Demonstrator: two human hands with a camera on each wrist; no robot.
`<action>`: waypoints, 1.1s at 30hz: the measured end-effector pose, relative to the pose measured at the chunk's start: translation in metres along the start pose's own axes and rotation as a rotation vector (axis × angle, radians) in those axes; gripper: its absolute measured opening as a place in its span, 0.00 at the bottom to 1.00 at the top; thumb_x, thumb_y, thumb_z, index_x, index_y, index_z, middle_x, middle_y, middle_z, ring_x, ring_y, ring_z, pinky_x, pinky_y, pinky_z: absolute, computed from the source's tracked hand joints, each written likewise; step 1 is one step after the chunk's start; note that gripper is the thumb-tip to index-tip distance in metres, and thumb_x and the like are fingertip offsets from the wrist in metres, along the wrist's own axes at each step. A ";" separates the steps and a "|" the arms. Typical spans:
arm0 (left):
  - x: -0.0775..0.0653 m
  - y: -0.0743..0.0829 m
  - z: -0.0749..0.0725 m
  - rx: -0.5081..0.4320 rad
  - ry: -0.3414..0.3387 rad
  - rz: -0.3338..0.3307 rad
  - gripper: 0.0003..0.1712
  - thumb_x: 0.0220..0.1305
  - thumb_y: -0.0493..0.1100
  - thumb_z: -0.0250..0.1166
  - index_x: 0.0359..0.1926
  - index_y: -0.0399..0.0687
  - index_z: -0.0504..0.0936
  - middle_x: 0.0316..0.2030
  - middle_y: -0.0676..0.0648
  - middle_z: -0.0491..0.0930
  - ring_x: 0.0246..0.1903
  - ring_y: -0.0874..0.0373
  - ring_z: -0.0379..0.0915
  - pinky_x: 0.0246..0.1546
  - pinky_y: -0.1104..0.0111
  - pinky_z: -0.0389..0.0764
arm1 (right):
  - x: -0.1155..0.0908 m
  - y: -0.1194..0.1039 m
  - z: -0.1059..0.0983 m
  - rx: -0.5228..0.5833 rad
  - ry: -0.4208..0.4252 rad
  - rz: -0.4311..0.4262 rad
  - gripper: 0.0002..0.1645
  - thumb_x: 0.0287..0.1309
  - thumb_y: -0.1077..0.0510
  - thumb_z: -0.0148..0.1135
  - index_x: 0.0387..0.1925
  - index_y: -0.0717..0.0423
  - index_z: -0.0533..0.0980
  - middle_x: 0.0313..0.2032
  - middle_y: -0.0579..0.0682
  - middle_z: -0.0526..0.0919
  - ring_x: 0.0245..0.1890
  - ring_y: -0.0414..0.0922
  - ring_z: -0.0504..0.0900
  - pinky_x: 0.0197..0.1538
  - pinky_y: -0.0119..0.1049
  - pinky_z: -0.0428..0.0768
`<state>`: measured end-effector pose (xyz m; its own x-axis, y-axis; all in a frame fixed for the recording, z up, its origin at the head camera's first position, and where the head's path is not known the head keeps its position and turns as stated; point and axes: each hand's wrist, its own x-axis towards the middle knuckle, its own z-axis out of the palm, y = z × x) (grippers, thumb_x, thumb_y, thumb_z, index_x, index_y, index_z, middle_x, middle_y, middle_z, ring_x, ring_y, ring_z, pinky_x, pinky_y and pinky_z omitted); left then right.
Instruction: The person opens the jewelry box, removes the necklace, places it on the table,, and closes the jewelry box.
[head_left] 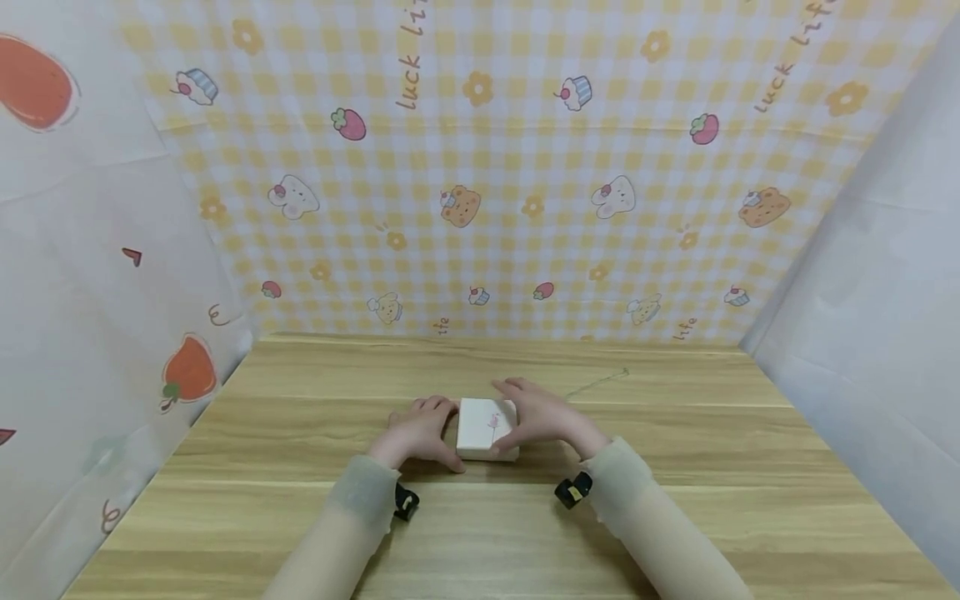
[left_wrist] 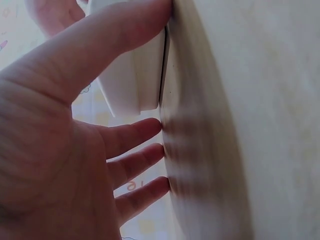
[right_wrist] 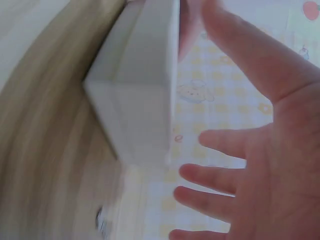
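A small white lidded box [head_left: 474, 427] with a pink flower printed on its top lies on the wooden table. To its left, my left hand [head_left: 422, 432] is spread, its fingertips touching the tabletop in the left wrist view; the thumb crosses in front of the box side [left_wrist: 147, 75]. My right hand [head_left: 543, 417] hovers at the box's right edge, thumb above the near right corner. In the right wrist view its straight fingers [right_wrist: 210, 175] stand apart from the box [right_wrist: 135, 110]. Neither hand grips anything.
A thin green cord-like strand [head_left: 600, 383] lies on the table [head_left: 675, 517] behind the right hand. A checkered cloth [head_left: 510, 158] hangs at the back, with pale cloths at both sides. Each wrist wears a small black device [head_left: 573, 491].
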<state>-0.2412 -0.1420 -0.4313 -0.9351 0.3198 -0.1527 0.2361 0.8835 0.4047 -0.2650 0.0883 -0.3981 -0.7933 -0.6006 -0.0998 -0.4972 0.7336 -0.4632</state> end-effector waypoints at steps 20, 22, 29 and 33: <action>-0.001 -0.011 -0.004 -0.069 -0.010 0.018 0.55 0.37 0.58 0.80 0.66 0.45 0.68 0.68 0.43 0.63 0.67 0.40 0.53 0.57 0.27 0.48 | -0.068 0.083 -0.006 -0.168 0.262 0.224 0.57 0.58 0.27 0.54 0.74 0.59 0.51 0.74 0.65 0.39 0.72 0.65 0.34 0.63 0.72 0.35; -0.001 -0.015 -0.006 -0.071 -0.007 0.020 0.55 0.37 0.59 0.80 0.66 0.45 0.68 0.68 0.43 0.62 0.67 0.40 0.53 0.56 0.27 0.48 | -0.072 0.087 -0.006 -0.176 0.272 0.238 0.56 0.59 0.27 0.53 0.74 0.59 0.50 0.74 0.65 0.38 0.72 0.65 0.33 0.62 0.73 0.33; -0.005 -0.034 -0.009 -0.058 -0.007 0.050 0.52 0.40 0.58 0.78 0.65 0.43 0.70 0.67 0.42 0.64 0.66 0.40 0.58 0.59 0.34 0.58 | -0.078 0.096 -0.003 -0.227 0.276 0.272 0.56 0.60 0.25 0.48 0.75 0.58 0.51 0.74 0.65 0.39 0.72 0.67 0.36 0.61 0.74 0.33; -0.010 -0.043 -0.010 -0.100 -0.006 0.045 0.51 0.44 0.57 0.77 0.67 0.42 0.68 0.67 0.39 0.64 0.66 0.40 0.58 0.62 0.41 0.60 | -0.077 0.098 -0.006 -0.250 0.270 0.277 0.57 0.60 0.24 0.45 0.75 0.58 0.50 0.74 0.66 0.39 0.72 0.67 0.36 0.61 0.74 0.33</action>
<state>-0.2446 -0.1867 -0.4381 -0.9224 0.3607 -0.1379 0.2500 0.8299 0.4987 -0.2543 0.2080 -0.4307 -0.9549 -0.2910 0.0589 -0.2967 0.9289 -0.2217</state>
